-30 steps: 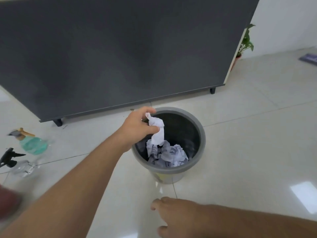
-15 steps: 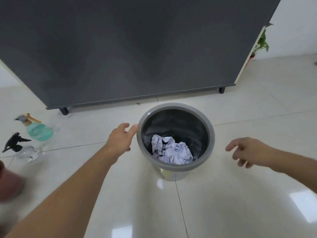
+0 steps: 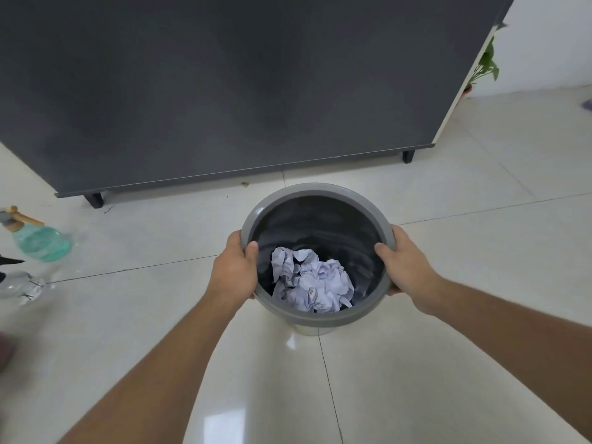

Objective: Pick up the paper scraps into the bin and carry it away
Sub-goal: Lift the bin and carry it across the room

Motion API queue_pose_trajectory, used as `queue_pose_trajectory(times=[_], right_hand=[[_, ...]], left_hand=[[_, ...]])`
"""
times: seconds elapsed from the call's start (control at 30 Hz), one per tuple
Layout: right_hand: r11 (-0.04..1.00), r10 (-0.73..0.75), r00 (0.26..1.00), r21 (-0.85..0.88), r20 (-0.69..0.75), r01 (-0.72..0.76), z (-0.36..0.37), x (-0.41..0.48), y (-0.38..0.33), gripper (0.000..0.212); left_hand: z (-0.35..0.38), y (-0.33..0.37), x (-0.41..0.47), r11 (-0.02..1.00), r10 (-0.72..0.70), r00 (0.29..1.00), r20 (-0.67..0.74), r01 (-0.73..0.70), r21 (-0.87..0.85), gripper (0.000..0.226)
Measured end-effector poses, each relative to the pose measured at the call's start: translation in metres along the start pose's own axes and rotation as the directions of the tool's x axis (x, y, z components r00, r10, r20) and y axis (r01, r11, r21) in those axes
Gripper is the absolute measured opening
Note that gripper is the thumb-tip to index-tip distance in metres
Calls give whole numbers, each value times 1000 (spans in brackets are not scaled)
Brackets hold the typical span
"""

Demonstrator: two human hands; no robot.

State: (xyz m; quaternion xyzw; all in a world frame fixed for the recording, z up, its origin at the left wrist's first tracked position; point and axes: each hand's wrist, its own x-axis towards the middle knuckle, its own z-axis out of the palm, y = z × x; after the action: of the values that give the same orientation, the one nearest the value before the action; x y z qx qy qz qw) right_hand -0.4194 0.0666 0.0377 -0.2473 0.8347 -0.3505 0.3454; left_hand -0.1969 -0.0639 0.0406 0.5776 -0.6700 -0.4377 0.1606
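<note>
A round grey bin (image 3: 315,191) stands on the pale tiled floor in front of me. Several crumpled white paper scraps (image 3: 312,285) lie at its bottom. My left hand (image 3: 233,272) grips the left side of the rim, thumb inside and fingers outside. On the right side of the rim my right hand (image 3: 404,268) holds it the same way. I see no loose scraps on the floor around the bin.
A large dark grey panel on short feet (image 3: 224,91) stands just behind the bin. Two spray bottles, one teal (image 3: 40,241) and one clear (image 3: 19,285), lie on the floor at the left. A potted plant (image 3: 483,64) sits at the far right.
My left hand dropped a paper scrap into the bin. Both hands then moved in and closed on opposite sides of the rim.
</note>
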Motion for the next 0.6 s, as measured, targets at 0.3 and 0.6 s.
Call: queue_pose_trajectory(times=[0.3,0.6], right_hand=[[991,-67,997,-122,-42,61,-15,-46,-27,38],[986,54,996,-164,78,-41,-135,-200,-204,50]], left_hand=[[-26,10,-47,999,-35,996,-86,35,2,33],[-189,187,-176,979,-205,975,-84,203,-32,40]])
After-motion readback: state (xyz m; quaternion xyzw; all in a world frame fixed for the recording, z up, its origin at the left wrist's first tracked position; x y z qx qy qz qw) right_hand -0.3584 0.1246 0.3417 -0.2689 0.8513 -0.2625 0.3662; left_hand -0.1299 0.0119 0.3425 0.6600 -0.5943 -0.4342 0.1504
